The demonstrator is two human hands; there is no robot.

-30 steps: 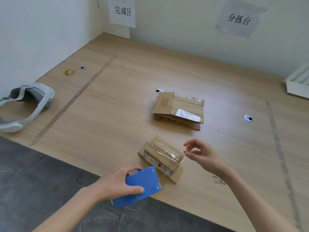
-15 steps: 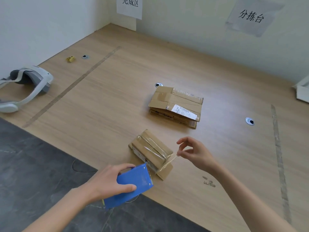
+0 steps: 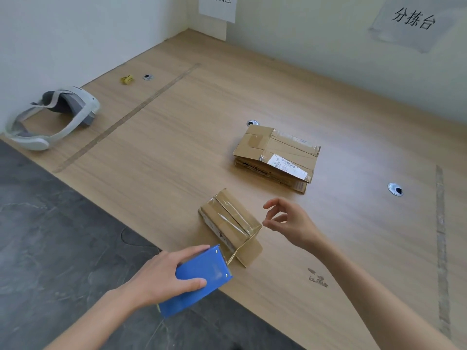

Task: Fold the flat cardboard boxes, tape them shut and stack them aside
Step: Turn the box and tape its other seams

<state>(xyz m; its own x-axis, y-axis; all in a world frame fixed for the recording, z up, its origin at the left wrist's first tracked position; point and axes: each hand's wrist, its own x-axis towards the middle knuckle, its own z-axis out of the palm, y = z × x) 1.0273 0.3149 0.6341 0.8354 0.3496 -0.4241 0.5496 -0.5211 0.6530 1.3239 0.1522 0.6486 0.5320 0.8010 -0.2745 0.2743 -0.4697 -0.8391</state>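
A small folded cardboard box (image 3: 228,219) lies near the table's front edge, clear tape running along its top seam and one end flap lying open toward me. My left hand (image 3: 161,276) grips a blue tape dispenser (image 3: 199,276) just in front of the box, at the table edge. My right hand (image 3: 290,223) hovers beside the box's right end with its fingers loosely curled, holding nothing I can see. A pile of flat cardboard boxes (image 3: 276,155) with a white label sits farther back, in the middle of the table.
A white headset (image 3: 54,117) lies at the table's left end. A small yellow object (image 3: 127,79) sits near the far left wall. Round cable holes (image 3: 395,189) dot the wooden table (image 3: 164,147). Dark floor lies below the front edge.
My right hand was pinching a strand of tape at the box's right end; now its fingers have let go and spread slightly. The view has shifted a little.
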